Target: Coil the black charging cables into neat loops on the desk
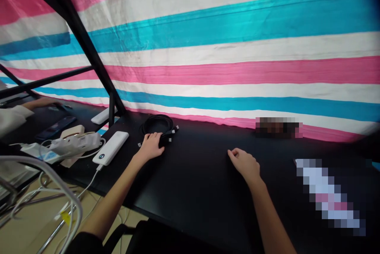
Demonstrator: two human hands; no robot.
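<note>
A coiled black cable (157, 117) with several silver-tipped plugs lies near the back edge of the black table (190, 182). My left hand (151, 147) is closed over its plug end, and the fingers hide part of the cable. To the right, my right hand (245, 163) rests loosely curled on the table, with the thumb against the forefinger and nothing visible in it. Left of my left hand lies a white power bank (111, 148) with a small lit display and a white cable plugged into its near end.
A white power strip (75, 145) and tangled cords sit left. Another person's hand (44, 102) is on the far-left table. A black metal frame (86, 52) slants before a striped tarp (237, 71). Two pixelated patches lie right. A white cable (71, 194) loops at lower left.
</note>
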